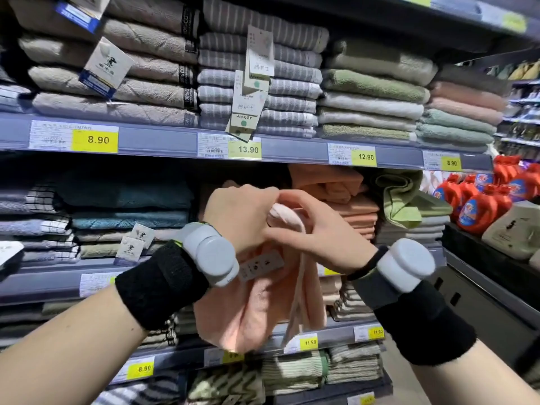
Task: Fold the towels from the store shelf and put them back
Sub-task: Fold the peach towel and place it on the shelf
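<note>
A peach-pink towel (257, 302) hangs in front of the middle shelf, its white label (261, 266) showing below my wrists. My left hand (236, 213) grips the towel's top edge, fingers curled over it. Right beside it, my right hand (315, 226) pinches the same bunched edge (282, 216). Behind my hands lies a stack of folded peach towels (350, 211) on the middle shelf, with a loosely crumpled peach towel (324, 178) on top.
A rumpled green towel (400, 197) slumps over grey folded ones to the right. Folded stacks fill the upper shelf (163, 141) and the lower shelves. Red detergent bottles (479, 206) stand on a display at far right.
</note>
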`<state>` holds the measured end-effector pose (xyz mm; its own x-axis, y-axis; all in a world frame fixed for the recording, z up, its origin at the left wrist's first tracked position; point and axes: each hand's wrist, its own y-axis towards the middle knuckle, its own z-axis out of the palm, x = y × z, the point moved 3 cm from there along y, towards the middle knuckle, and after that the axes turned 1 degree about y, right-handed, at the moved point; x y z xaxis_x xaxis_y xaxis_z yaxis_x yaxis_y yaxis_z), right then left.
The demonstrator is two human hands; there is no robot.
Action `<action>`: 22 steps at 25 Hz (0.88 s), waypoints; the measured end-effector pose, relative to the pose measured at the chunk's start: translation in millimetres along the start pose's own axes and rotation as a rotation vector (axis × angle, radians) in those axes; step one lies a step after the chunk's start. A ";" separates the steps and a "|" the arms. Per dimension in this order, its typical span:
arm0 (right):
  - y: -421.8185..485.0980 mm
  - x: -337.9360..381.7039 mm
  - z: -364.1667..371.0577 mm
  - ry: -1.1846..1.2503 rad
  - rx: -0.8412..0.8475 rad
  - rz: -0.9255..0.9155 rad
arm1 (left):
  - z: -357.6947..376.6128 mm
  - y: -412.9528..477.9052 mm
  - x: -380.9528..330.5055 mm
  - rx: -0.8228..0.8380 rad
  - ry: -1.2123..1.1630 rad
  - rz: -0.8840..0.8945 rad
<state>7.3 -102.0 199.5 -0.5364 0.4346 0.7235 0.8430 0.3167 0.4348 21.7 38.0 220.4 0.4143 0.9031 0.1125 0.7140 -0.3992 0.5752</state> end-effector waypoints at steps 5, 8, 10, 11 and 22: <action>-1.3 -3.1 -22.8 -0.160 -0.136 -0.050 | 2.2 2.8 5.0 0.035 -0.265 -0.069; -9.8 -14.4 -37.1 0.047 -0.047 -0.025 | 6.6 5.5 16.2 0.073 -0.346 -0.147; -15.0 -22.3 -44.6 0.237 -0.023 -0.008 | 12.0 9.6 24.3 0.132 -0.414 -0.186; -17.4 -25.6 -49.5 0.319 -0.027 0.005 | 15.4 11.7 27.8 0.164 -0.482 -0.192; -24.5 -19.3 -42.8 0.148 -0.147 0.081 | 26.5 8.1 -19.1 0.230 -1.081 -0.043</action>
<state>-1.3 -154.3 197.8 -0.4639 0.3220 0.8253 0.8858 0.1548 0.4375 34.5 13.3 201.4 0.5811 0.3477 -0.7358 0.7812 -0.4916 0.3848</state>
